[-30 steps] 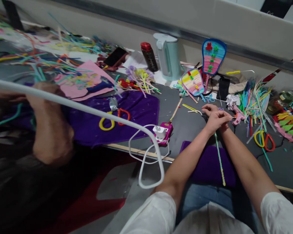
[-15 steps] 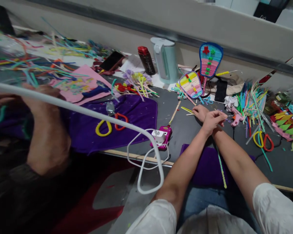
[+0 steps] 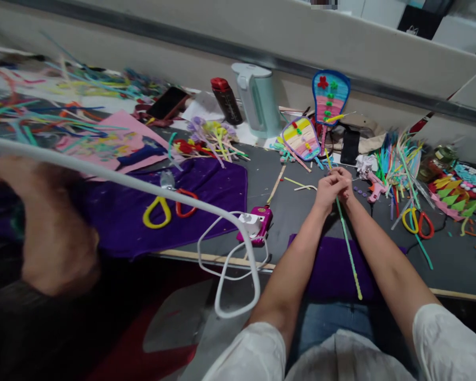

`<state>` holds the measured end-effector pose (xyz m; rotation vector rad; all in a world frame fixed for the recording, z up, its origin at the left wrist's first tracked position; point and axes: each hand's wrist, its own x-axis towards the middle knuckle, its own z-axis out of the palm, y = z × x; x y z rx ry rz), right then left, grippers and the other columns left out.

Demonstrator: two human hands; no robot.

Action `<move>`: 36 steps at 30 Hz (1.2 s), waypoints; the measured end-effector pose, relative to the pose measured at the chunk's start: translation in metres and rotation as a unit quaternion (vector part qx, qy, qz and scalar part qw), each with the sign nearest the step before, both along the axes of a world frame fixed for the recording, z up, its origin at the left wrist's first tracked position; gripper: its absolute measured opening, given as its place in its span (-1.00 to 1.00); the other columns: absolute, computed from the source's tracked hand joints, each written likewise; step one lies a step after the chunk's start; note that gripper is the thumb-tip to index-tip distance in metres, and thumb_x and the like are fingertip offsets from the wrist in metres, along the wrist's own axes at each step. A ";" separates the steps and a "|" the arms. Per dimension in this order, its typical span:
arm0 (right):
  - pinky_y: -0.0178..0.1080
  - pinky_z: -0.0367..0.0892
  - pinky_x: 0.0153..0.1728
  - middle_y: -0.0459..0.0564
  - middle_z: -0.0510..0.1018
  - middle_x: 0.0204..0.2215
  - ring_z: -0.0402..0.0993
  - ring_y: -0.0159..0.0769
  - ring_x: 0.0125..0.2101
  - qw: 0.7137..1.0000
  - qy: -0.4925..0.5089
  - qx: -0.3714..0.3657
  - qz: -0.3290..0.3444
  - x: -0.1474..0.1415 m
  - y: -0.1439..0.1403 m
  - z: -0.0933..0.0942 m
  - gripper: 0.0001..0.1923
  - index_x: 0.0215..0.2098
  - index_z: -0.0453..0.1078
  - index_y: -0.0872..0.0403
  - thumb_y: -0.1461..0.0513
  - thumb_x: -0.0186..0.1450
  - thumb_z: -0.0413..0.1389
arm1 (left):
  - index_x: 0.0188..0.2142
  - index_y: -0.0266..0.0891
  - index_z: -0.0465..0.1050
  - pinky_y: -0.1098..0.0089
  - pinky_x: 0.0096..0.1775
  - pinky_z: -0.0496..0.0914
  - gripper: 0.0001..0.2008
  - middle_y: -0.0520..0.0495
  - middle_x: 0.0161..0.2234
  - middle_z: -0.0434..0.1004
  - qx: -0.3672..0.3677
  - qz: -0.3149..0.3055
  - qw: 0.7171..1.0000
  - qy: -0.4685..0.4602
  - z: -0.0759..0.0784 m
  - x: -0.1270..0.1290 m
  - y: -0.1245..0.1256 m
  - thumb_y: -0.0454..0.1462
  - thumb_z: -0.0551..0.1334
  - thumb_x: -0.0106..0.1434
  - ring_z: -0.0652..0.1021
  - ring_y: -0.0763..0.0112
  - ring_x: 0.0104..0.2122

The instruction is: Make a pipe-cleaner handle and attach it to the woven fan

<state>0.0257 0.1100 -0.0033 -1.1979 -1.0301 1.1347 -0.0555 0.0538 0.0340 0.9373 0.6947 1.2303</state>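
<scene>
I am wearing short white sleeves (image 3: 452, 344) rolling above my elbows, blue jeans (image 3: 333, 320) showing below, forearms bare.

Dark grey table (image 3: 293, 203) against a pale wall (image 3: 262, 32) with a metal rail (image 3: 381, 87), perhaps dim light

The pipe cleaner (image 3: 347, 244) looks fuzzy and matt. The worktop (image 3: 297, 203) is a dull grey, smooth surface with a pale wooden edge strip. The purple cloth (image 3: 206, 196) looks soft and napped; the kettle (image 3: 257, 100) is smooth, slightly glossy plastic.
</scene>
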 end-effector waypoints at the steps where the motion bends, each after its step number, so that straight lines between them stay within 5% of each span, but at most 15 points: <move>1: -0.42 0.22 -0.55 -0.25 0.39 -0.59 0.28 -0.48 -0.56 1.000 0.005 0.010 -0.024 0.008 -0.004 0.003 -0.80 -0.44 0.31 0.06 0.17 -0.03 0.17 | -0.57 -0.30 0.38 0.48 -0.56 0.32 -0.63 0.10 -0.66 0.36 0.003 0.006 1.000 -0.004 -0.001 0.000 0.002 -0.07 0.44 -0.12 0.36 0.59 -0.68; 5: -0.44 0.03 -0.69 -0.26 0.39 -0.63 0.10 -0.55 -0.70 0.999 0.025 0.015 -0.036 0.040 -0.033 0.017 -0.71 -0.31 0.40 0.08 0.20 -0.03 0.17 | -0.52 -0.30 0.45 0.46 -0.55 0.34 -0.67 0.07 -0.62 0.41 -0.013 0.033 0.999 0.004 -0.007 0.000 0.008 -0.11 0.44 -0.15 0.37 0.58 -0.66; 12: -0.47 0.04 -0.76 -0.24 0.45 -0.63 0.19 -0.56 -0.74 1.000 -0.005 0.000 0.018 0.064 -0.081 0.022 -0.81 -0.39 0.35 0.06 0.21 -0.01 0.15 | -0.49 -0.30 0.49 0.49 -0.48 0.35 -0.67 -0.01 -0.53 0.49 -0.037 0.072 0.996 0.041 -0.017 -0.002 0.015 -0.11 0.45 -0.17 0.48 0.49 -0.52; 16: -0.46 0.04 -0.77 -0.25 0.44 -0.65 0.18 -0.54 -0.77 0.998 -0.025 -0.006 0.062 0.062 -0.085 0.012 -0.83 -0.41 0.34 0.06 0.22 -0.02 0.10 | -0.47 -0.31 0.49 0.49 -0.44 0.38 -0.66 -0.09 -0.35 0.56 -0.033 0.077 0.995 0.053 -0.023 -0.003 0.018 -0.11 0.44 -0.15 0.54 0.44 -0.39; 26: -0.44 0.17 -0.55 -0.21 0.43 -0.62 0.28 -0.50 -0.60 0.985 -0.082 0.048 0.147 0.062 -0.078 -0.010 -0.90 -0.43 0.36 0.08 0.27 0.03 0.08 | -0.55 -0.30 0.43 0.45 -0.38 0.42 -0.77 -0.03 -0.48 0.52 -0.017 0.105 0.990 0.091 -0.034 0.003 0.018 -0.21 0.40 -0.10 0.50 0.50 -0.47; 36: -0.39 0.08 -0.61 -0.20 0.34 -0.67 0.19 -0.48 -0.62 1.000 -0.023 0.005 0.013 0.058 -0.079 -0.005 -0.71 -0.50 0.35 0.09 0.04 0.02 0.23 | -0.55 -0.30 0.45 0.41 -0.38 0.44 -0.81 -0.03 -0.46 0.55 -0.014 0.072 0.992 0.104 -0.040 0.012 0.016 -0.25 0.40 -0.12 0.50 0.48 -0.50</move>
